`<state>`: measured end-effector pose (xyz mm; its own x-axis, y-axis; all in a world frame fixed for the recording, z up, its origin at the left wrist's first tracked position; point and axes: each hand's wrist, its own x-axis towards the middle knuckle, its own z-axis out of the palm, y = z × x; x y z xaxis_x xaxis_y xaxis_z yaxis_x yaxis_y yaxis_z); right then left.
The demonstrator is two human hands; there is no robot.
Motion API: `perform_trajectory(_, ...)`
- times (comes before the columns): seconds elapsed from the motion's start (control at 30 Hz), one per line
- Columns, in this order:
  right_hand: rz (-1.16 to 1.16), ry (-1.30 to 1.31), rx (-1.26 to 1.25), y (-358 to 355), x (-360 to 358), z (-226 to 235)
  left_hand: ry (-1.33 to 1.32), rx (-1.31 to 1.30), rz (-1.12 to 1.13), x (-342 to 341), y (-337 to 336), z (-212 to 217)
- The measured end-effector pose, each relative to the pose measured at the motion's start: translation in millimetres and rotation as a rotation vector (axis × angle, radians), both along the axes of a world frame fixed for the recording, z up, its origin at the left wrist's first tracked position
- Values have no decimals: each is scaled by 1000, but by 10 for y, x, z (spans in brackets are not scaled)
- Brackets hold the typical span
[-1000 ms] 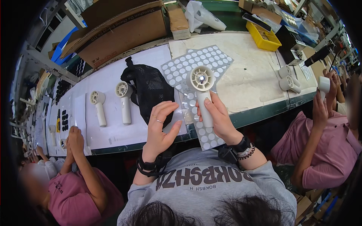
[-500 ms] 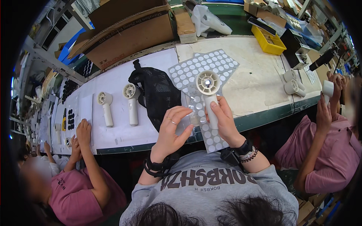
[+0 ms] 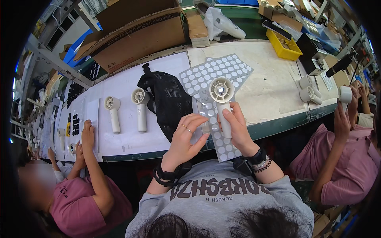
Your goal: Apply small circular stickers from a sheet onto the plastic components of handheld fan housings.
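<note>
My right hand (image 3: 239, 133) grips the handle of a white handheld fan (image 3: 222, 95), its round slatted head tilted up toward me. My left hand (image 3: 185, 139) is beside the fan's handle, fingers curved with a gap between them and the thumb; I see nothing held in it. Beneath the fan, a sheet of round white stickers (image 3: 225, 148) reaches over the table's front edge, a clear film lying at its upper part. More sticker sheets (image 3: 234, 63) lie just beyond. Left of my hands is a black mesh bag (image 3: 171, 99).
Two white fans (image 3: 141, 115) lie left of the bag. At the back stand a cardboard box (image 3: 139, 37) and a yellow bin (image 3: 283, 45). More white fans (image 3: 308, 93) lie to the right. Co-workers in pink shirts sit on both sides; the right one holds a white fan (image 3: 344, 95).
My left hand has moved slightly right, closer to the fan's handle, its fingers a little more closed. The fan in my right hand has barely moved.
</note>
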<state>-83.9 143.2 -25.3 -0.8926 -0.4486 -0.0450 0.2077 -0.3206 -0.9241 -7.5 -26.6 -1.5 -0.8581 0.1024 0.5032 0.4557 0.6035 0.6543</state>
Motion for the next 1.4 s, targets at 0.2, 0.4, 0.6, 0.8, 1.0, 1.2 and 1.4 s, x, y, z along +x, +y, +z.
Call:
perform_trajectory(0.2,34,-32,8,10,18,8,1,6,-4,6,2,-12)
perform_trajectory(0.4,72,-52,14,-12,54,57,-2,6,-7,12,-10,-41)
perform_trajectory(0.6,71,-97,12,13,78,91,21,-5,-21,-6,17,-68)
perform_trajectory(0.8,108,-96,4,14,91,97,113,-77,-37,-23,107,-58)
perform_trajectory(1.0,169,-176,-121,60,137,30,228,-175,-147,-94,187,-75)
perform_trajectory(1.2,296,-420,-190,173,275,72,273,-346,-189,-90,157,-114)
perform_trajectory(1.4,618,273,538,566,-59,82,116,23,-308,-54,116,-276)
